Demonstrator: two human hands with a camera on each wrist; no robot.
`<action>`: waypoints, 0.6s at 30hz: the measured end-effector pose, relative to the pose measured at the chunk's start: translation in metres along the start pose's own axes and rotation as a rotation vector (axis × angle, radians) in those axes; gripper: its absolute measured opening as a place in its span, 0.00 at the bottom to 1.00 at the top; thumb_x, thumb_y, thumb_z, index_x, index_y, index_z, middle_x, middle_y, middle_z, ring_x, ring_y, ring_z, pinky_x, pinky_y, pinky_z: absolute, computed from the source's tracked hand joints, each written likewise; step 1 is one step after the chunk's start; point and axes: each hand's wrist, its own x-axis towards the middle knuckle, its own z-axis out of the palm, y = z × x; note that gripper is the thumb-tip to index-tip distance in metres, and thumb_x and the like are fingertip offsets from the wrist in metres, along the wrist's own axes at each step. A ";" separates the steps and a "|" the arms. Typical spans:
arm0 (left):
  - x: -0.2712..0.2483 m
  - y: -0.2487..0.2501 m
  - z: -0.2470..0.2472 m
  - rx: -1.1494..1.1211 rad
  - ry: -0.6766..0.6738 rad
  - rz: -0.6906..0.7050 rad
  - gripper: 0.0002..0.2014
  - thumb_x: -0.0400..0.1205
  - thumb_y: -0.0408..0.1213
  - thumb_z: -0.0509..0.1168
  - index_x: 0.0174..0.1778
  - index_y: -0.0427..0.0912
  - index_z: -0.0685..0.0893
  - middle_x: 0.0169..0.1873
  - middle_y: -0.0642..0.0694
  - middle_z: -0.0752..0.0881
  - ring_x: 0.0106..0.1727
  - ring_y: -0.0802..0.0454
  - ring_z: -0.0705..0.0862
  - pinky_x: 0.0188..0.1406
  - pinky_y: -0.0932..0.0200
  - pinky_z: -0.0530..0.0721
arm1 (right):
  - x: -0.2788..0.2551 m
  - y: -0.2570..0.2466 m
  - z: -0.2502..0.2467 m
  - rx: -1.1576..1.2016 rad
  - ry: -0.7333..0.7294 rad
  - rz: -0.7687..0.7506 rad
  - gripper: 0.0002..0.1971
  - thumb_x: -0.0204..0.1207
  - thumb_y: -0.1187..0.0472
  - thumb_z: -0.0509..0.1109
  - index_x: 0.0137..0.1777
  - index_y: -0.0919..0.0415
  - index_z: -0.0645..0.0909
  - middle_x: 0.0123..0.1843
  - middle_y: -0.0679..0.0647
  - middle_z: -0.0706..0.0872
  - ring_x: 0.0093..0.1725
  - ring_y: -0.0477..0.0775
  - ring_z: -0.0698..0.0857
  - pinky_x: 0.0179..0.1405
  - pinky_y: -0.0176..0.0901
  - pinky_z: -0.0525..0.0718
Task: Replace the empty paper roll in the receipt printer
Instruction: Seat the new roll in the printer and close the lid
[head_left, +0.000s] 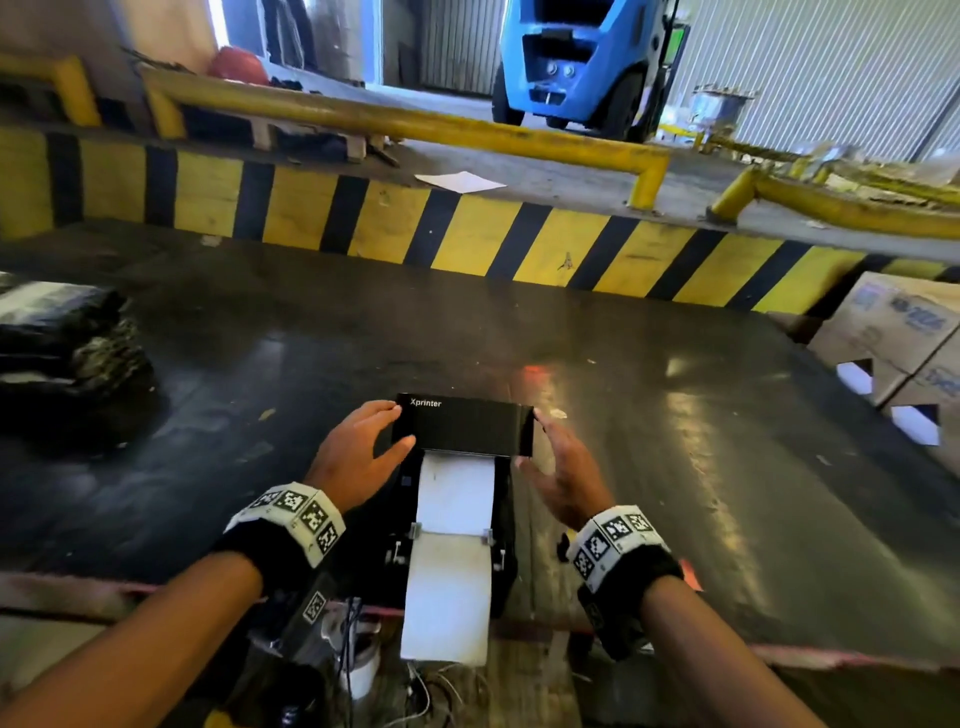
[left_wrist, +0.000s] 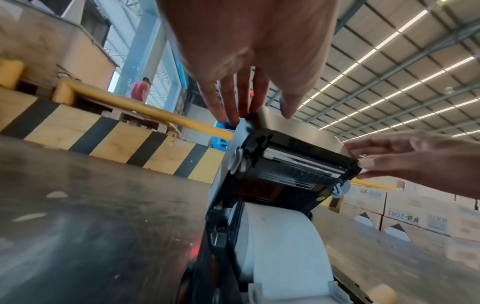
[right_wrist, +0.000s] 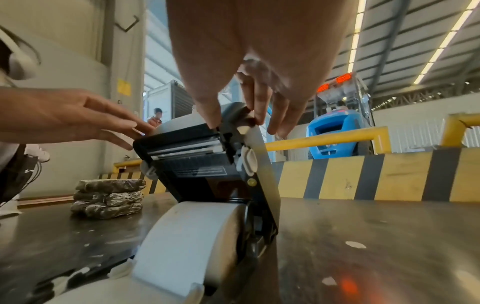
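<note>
Both hands' straight-fingered grips (head_left: 358, 457) (head_left: 563, 475) flank the raised printer lid (head_left: 465, 425), fingertips touching; paper roll (head_left: 452, 519) below.

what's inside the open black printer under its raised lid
A white paper roll sits in the black Xprinter receipt printer, its strip running out over the front. The raised lid, touched by both hands' fingers, covers the rear of the bay.

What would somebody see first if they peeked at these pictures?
Probably the two hands, left hand and right hand, touching the raised lid of a black printer at the near edge of the dark table. A fat white paper roll sits inside. Behind, a yellow-and-black striped barrier crosses the scene, with a blue forklift beyond.
</note>
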 end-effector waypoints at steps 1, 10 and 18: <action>0.002 0.003 -0.001 0.011 -0.010 -0.009 0.23 0.79 0.43 0.67 0.67 0.35 0.78 0.70 0.42 0.79 0.68 0.45 0.80 0.67 0.51 0.78 | 0.001 -0.002 -0.002 0.004 -0.013 0.016 0.32 0.77 0.58 0.69 0.78 0.63 0.62 0.79 0.60 0.70 0.77 0.56 0.69 0.74 0.37 0.63; 0.031 0.012 0.002 -0.101 0.026 -0.135 0.27 0.76 0.46 0.70 0.70 0.42 0.73 0.64 0.40 0.83 0.63 0.44 0.83 0.63 0.45 0.83 | 0.025 -0.016 -0.003 0.111 0.079 0.138 0.23 0.79 0.52 0.66 0.68 0.65 0.73 0.67 0.64 0.82 0.66 0.61 0.81 0.65 0.51 0.80; 0.059 0.006 0.007 -0.044 -0.071 -0.152 0.23 0.81 0.52 0.61 0.70 0.47 0.73 0.61 0.39 0.82 0.58 0.43 0.83 0.58 0.45 0.83 | 0.062 -0.016 0.000 0.052 0.054 0.116 0.22 0.82 0.53 0.62 0.72 0.63 0.72 0.65 0.65 0.84 0.62 0.64 0.84 0.64 0.55 0.82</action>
